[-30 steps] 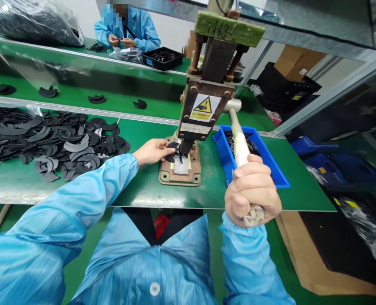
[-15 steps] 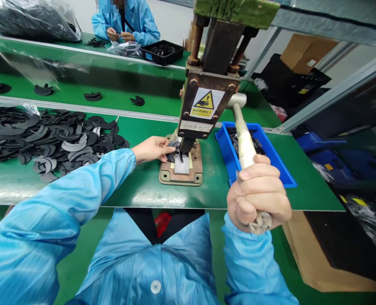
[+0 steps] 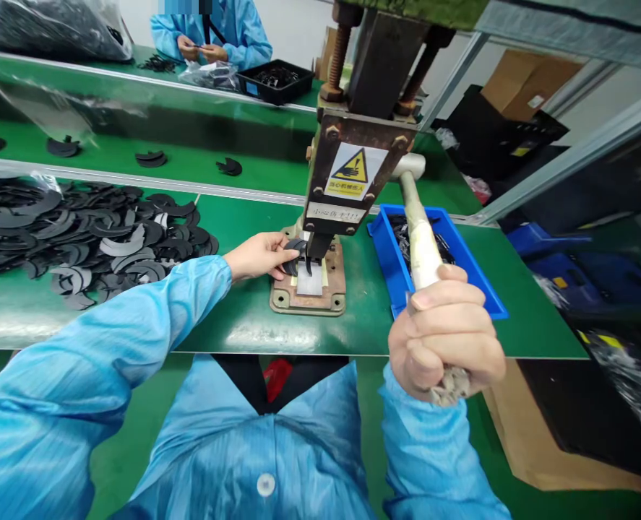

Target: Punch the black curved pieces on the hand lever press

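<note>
Slightly lower now, the right hand (image 3: 446,336) stays clenched around the press lever (image 3: 422,238), which slants up toward the press (image 3: 353,173). Left hand (image 3: 258,255) pinches a black part (image 3: 293,254), seemingly under the punch, at tabletop (image 3: 233,325) level.

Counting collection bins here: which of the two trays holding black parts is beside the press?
The blue tray, just right of the press; the black tray sits far back by a co-worker.

Parts pile (image 3: 82,235) left of press (image 3: 347,188), bin (image 3: 390,271) right, conveyor (image 3: 190,155) behind
</note>
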Motion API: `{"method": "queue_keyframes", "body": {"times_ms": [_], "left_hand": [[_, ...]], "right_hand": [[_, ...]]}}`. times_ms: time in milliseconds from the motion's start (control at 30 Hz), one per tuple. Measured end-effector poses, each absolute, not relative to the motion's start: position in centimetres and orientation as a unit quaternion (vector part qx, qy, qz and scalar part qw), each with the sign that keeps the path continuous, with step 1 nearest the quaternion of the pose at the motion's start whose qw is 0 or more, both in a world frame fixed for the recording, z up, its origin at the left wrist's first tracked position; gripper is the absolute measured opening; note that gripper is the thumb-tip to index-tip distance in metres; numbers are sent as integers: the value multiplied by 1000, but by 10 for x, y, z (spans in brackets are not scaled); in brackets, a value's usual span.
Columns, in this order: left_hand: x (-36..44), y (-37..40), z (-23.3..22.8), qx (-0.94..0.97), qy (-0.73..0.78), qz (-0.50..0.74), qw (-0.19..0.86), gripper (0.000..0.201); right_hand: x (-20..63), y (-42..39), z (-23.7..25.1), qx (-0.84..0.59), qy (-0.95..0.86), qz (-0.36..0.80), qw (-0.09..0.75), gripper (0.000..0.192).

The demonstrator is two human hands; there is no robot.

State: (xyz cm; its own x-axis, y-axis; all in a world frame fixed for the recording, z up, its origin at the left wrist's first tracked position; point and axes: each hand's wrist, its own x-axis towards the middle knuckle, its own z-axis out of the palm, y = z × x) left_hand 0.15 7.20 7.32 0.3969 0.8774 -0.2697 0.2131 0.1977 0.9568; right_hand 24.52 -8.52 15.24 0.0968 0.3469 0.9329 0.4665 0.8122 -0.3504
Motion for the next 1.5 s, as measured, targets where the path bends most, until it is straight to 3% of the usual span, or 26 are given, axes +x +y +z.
{"method": "queue_keyframes", "body": {"times_ms": [400,533,700,800,867,1033,1267,1500], "left_hand": [[8,79,91,468,540,172,678,29],[9,71,87,466,530,199,680,29],[2,49,89,480,497,276,668,32],[-12,26,101,495,457,301,675,42],[-20,10,113,509,425,305,684,47],[-25,-27,133,534,379,309,690,49],[-15,-56,134,568,386,279,671,42],[-18,-53,132,519,377,240,729,49]], "right_hand": [[241,-80,156,-287,-664,-56,689,42],[236,-59,207,-215,-627,-53,747,21],[248,-29,256,-244,-630,0,737,48],[257,-28,214,-354,-589,63,723,53],[252,-36,166,-435,-586,194,656,35],[200,-71,74,-444,-616,357,544,36],[163,-89,58,-479,-570,336,577,31],[166,-103,53,-489,-611,290,550,24]]}}
